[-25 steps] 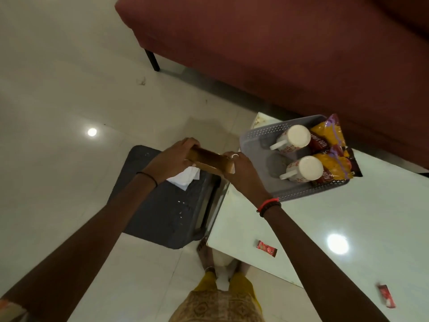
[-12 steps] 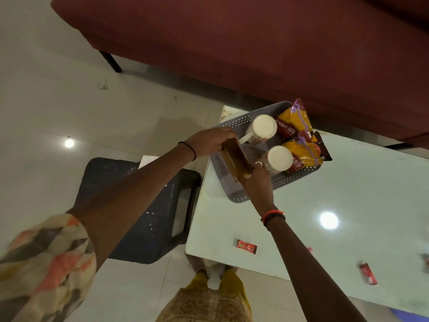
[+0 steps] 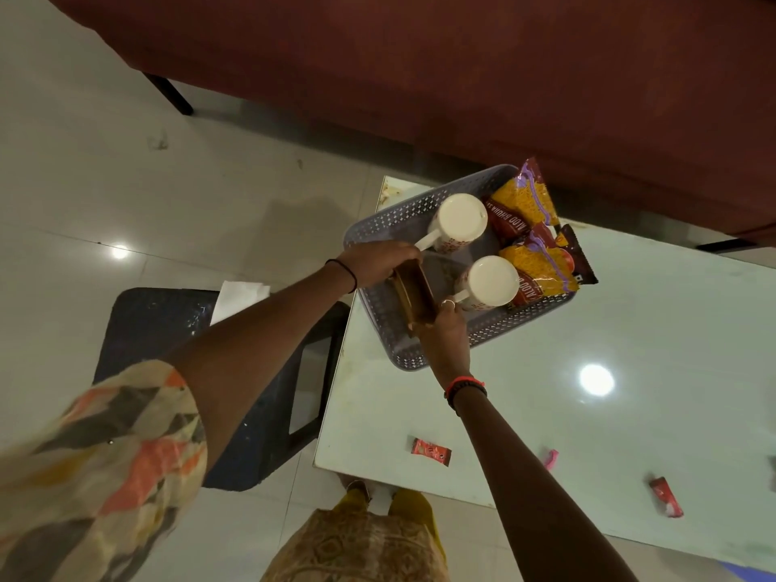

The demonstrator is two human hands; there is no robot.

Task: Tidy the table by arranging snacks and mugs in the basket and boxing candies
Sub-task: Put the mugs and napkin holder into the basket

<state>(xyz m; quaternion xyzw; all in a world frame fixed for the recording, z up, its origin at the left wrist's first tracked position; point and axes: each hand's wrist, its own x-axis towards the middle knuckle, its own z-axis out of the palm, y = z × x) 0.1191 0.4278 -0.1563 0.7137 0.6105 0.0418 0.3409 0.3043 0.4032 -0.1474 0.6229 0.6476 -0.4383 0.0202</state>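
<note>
1. So the setup: a pale glossy table (image 3: 588, 434) on a shiny tiled floor (image 3: 105, 170), with a dark red sofa (image 3: 462, 77) right behind the table's far edge. A ceiling light reflects off the tabletop.
2. Left of the table sits a dark stool (image 3: 176, 329) with a white sheet of paper (image 3: 237, 298) on its far edge.
3. A grey perforated basket (image 3: 403, 350) sits on the table's far left corner.
4. Both hands are on a small brown box (image 3: 413, 298), which is tipped on edge over the basket's left side, next to the mugs. The left hand (image 3: 378, 262) is curled over the box's far end, the right hand (image 3: 445, 336) pinches its near end. Can't tell if the box touches the basket floor.
5. Right wrist has a red and a black band; left wrist a thin black one.
6. Count inside the basket: two white mugs, a far mug (image 3: 460, 222) and a near mug (image 3: 489, 283), both on their sides with handles pointing left. Two yellow snack packets, one far (image 3: 525, 199) and one near (image 3: 541, 268), fill the basket's right side.
7. Loose on the table near its front edge: a red candy (image 3: 431, 451), a second red candy (image 3: 665, 496) further right, and a pink wrapper (image 3: 551, 459) between them. So three bits in total.
</note>
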